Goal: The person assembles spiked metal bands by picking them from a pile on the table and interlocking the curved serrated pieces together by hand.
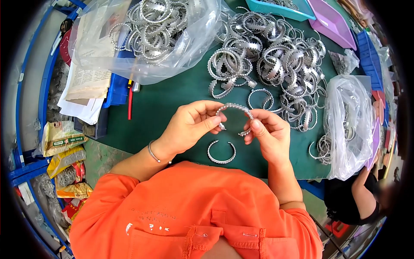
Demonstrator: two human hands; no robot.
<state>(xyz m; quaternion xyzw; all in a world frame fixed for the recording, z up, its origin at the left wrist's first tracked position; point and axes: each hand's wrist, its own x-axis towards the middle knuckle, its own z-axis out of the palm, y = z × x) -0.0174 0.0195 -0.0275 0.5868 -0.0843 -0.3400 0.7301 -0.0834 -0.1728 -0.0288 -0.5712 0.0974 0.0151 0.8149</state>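
Observation:
Between my two hands is a silver open bangle (233, 105), its gap facing down toward me. My left hand (192, 124) pinches its left end between thumb and fingers. The right end is gripped by my right hand (268, 132), thumb in front. Just below, a second open bangle (221, 161) lies on the green table (172, 93) with its gap facing up. A closed-looking silver ring (260, 99) rests beyond my right hand, beside a large heap of silver bangles (276, 64).
A clear plastic bag (189, 54) with bangles is at the upper left, beside papers (88, 82) and a red pen (130, 103). Another plastic bag (349, 125) lies right. Teal (282, 11) and purple (332, 23) trays stand behind. A person's arm (364, 194) shows at far right.

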